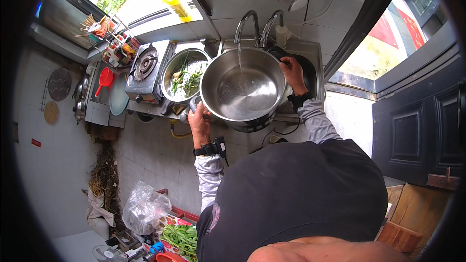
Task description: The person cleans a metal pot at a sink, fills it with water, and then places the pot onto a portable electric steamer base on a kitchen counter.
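Note:
A large stainless steel pot [251, 94] is held between my hands at the front of the metal sink [320, 65]. My left hand [199, 119] grips its dark handle at the lower left. At the upper right rim, my right hand [293, 75] is closed around the other side; the handle there is mostly hidden by the fingers. Water [239, 58] runs from the left spout of the chrome faucet [257, 29] into the pot, where shallow water covers the bottom. A second steel pot [167, 92], with greens and other food inside, stands just to the left.
Left of the pots sit a gas stove [145, 65], a red plastic ladle [105, 77] and a rack of seasonings [122, 49]. A pump bottle [281, 35] stands behind the sink. Behind me, leafy greens [180, 238] and a plastic bag [145, 207] lie on a patterned surface.

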The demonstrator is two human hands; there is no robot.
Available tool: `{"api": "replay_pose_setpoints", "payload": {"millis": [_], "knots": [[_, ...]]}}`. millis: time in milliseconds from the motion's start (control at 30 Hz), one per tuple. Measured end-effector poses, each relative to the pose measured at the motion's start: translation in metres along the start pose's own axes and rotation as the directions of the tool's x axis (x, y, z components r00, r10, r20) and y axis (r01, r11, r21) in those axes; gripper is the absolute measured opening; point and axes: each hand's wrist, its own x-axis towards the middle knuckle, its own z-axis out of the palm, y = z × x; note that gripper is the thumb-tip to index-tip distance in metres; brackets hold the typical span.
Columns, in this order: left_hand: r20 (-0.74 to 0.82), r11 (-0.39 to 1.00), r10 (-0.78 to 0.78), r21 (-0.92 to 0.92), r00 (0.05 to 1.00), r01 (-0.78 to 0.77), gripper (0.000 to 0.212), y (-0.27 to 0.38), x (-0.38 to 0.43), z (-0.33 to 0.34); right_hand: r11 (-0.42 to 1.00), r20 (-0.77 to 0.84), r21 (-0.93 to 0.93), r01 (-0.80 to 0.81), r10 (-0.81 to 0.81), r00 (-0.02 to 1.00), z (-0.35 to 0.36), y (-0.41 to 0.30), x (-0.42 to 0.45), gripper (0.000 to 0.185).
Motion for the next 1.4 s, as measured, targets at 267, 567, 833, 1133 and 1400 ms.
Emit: {"api": "replay_pose_setpoints", "payload": {"millis": [267,567,833,1133,1400], "knots": [[0.009,1.0,0.002,-0.001,1.0,-0.002,0.012,-0.002,0.002,-0.003,1.0,-0.011,0.024,-0.015,0.015,1.0,0.0,-0.003,-0.001,0.019],[0.034,1.0,0.004,-0.017,0.999,-0.004,0.012,-0.003,0.005,-0.005,1.0,-0.016,0.026,-0.013,0.013,1.0,0.0,-0.001,0.0,0.02],[0.041,0.999,0.003,0.04,0.999,-0.004,0.013,-0.007,0.008,-0.01,0.999,-0.006,0.035,-0.012,0.012,1.0,-0.001,0.0,0.0,0.02],[0.072,0.999,0.003,0.036,0.997,-0.006,0.013,-0.008,0.01,-0.015,0.998,0.002,0.061,-0.006,0.006,1.0,-0.001,-0.004,-0.001,0.02],[0.073,1.0,0.003,0.016,0.997,-0.004,0.012,-0.01,0.011,-0.017,0.999,0.008,0.05,-0.021,0.021,1.0,-0.002,-0.006,-0.001,0.02]]}}
